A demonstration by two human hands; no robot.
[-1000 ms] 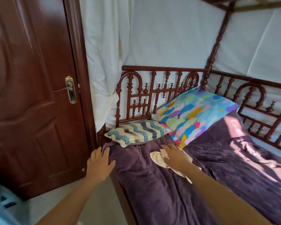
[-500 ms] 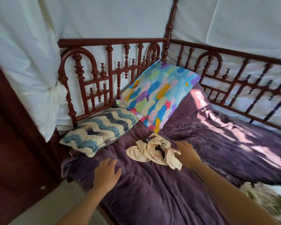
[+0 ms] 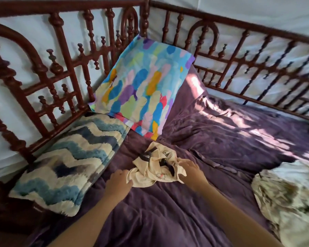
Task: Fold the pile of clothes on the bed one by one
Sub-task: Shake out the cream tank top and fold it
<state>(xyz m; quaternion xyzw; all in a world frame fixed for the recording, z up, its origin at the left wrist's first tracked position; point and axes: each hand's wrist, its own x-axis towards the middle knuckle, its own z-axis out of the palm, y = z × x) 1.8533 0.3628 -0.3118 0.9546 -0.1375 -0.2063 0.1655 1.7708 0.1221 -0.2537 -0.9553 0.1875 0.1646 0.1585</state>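
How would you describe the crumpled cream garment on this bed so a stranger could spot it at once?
Start at the dark wooden bed frame and its purple blanket. Just in front of the multicoloured pillow, between the left hand and the right hand, lies a small crumpled cream garment. Unlike the mottled pile at the right edge, it is plain cream with tiny embroidery.

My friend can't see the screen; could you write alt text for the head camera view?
A crumpled cream garment lies on a purple blanket, the left hand at its left edge, the right hand at its right. A zigzag pillow and a colourful pillow sit by the wooden rail; more clothes lie at right.
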